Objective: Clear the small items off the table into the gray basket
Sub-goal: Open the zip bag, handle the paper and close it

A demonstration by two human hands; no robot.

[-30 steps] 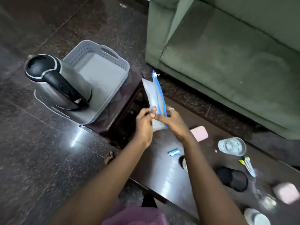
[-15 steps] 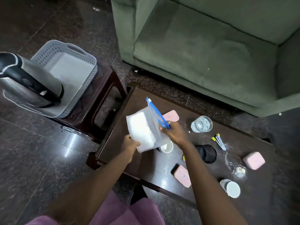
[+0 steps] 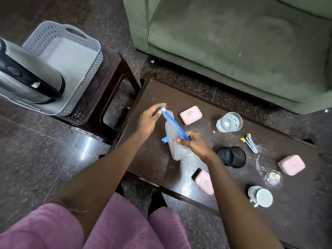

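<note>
Since half a second ago the left hand (image 3: 150,119) has shifted from the lower corner of the zip bag (image 3: 173,148) to the far end of its blue strip (image 3: 175,124), which it now pinches. Leftmost, the gray basket (image 3: 93,51), a kettle (image 3: 27,78) in it, sits on a stool (image 3: 111,72). The bag hangs over the table (image 3: 179,94), and the right hand (image 3: 196,143) grips the strip's near end.

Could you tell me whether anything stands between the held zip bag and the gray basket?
Nothing visible blocks the way: the zip bag, held by the left hand and right hand, has open space across to the gray basket. A kettle fills the basket's near side; its far side is bare.
</note>
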